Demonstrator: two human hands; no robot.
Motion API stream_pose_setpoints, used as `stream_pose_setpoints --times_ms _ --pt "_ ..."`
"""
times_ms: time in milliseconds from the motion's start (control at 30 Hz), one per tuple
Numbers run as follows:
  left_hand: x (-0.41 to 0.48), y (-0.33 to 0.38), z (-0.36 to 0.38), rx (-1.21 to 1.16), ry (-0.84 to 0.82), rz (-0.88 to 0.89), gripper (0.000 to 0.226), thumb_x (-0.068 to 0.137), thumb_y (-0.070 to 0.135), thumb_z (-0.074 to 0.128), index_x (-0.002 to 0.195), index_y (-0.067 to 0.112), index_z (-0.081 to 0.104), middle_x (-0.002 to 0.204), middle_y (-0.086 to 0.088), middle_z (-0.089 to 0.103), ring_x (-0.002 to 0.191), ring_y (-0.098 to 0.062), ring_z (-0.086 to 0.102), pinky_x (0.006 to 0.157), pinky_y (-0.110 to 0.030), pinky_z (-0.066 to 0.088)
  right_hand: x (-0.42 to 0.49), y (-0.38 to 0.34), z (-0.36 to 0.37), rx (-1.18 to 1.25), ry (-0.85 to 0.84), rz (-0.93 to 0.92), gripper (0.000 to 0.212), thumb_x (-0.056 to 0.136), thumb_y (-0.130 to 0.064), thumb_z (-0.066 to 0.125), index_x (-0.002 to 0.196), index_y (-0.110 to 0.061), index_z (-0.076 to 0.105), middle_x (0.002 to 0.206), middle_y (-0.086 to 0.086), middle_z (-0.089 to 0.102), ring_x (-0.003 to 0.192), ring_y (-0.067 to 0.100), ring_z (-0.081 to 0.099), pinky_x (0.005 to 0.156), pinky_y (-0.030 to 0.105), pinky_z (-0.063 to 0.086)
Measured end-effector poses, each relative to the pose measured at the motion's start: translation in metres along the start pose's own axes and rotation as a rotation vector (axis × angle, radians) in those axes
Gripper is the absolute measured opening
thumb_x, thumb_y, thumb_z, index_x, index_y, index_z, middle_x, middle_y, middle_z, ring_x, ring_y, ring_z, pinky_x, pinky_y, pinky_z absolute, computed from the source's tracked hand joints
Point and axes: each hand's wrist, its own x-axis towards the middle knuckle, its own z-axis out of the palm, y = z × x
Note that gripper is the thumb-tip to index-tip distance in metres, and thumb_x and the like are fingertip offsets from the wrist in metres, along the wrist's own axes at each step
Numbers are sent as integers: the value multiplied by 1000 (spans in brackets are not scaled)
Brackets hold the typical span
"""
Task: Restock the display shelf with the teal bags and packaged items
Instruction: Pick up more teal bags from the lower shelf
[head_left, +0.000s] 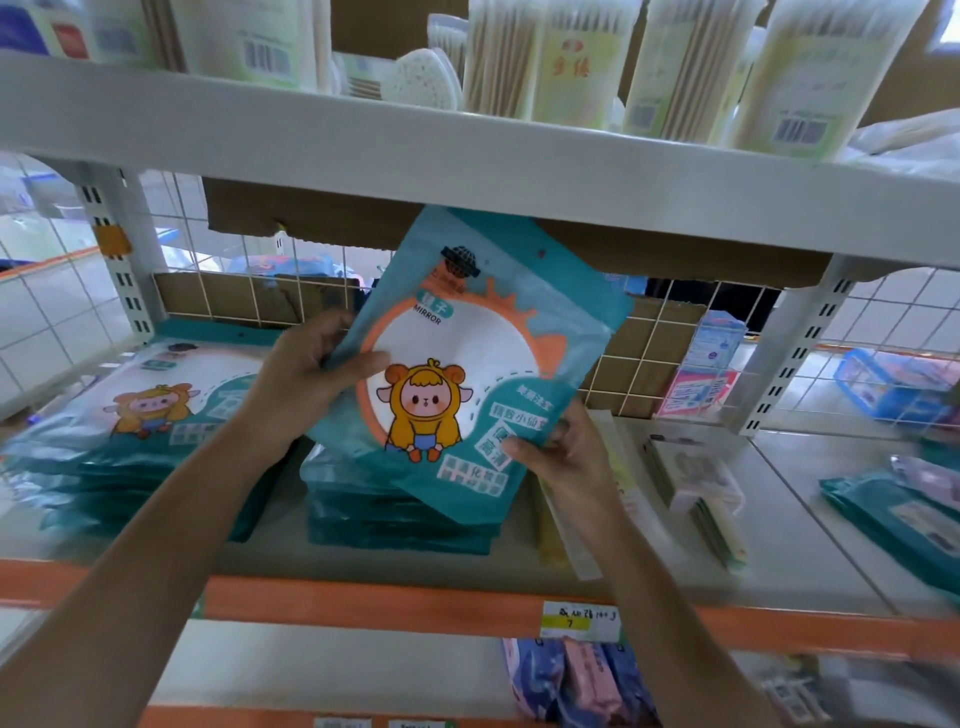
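The teal bag (467, 353) is up in the air, in the middle of the shelf space, and it leans with its top to the right. It has a little cartoon sheep and the word MIRROR on the front. The left hand (306, 369) grips the bag's left edge, with the thumb on the front and the fingers curled behind. The right hand (566, 452) pinches the bag's bottom right corner. Right under the bag sits the middle pile (400, 514) of the same teal bags, lying flat. The bag is above this pile and does not rest on it yet. To the left is another pile (130, 441) of the same bags, a bit blurry. The shelf (805, 519) is pale grey, and on the right it has some thin packs (696, 483) standing close together. More teal packs (898, 514) lie at the far right edge. Behind it all is a white wire back (670, 322) with brown cardboard. The top shelf (363, 150) holds tall cotton swab packs (685, 67). Near the front is a price tag (579, 621), and below it lie blue and pink packs (576, 680). I think the job is well on its way, because two piles are already made. This bag needs to go down, and the right side looks like it may want more tidying.
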Motion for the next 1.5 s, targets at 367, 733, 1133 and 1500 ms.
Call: stream_pose_setpoints --times_ms 367,733,1133,1500 --pt "5 -27 10 -329 211 -549 17 94 10 52 110 8 53 90 -9 62 73 -23 60 46 -29 55 0 1 10 -97 55 259 42 81 -3 64 120 -17 55 98 -3 69 84 10 69 62 22 54" --pt "29 -44 -2 -161 191 -711 24 92 14 55 115 8 56 97 -10 59 76 -20 56 58 -32 46 2 7 12 -240 77 349 53 83 -8 64 132 -19 48 120 -2 57 105 14 59 79 35 57" --pt "21 -64 10 95 148 -508 47 92 10 53 138 14 41 136 -10 46 103 -18 52 71 -27 48 3 18 16 -320 160 338 42 87 -11 61 126 -21 52 112 -1 57 94 14 60 50 11 44" --pt "15 -61 15 -87 39 -585 51 98 9 40 146 20 26 94 9 50 83 -14 58 70 -30 51 5 17 15 -400 119 409 57 90 -14 57 142 -17 34 109 -8 53 89 10 61 57 20 52"
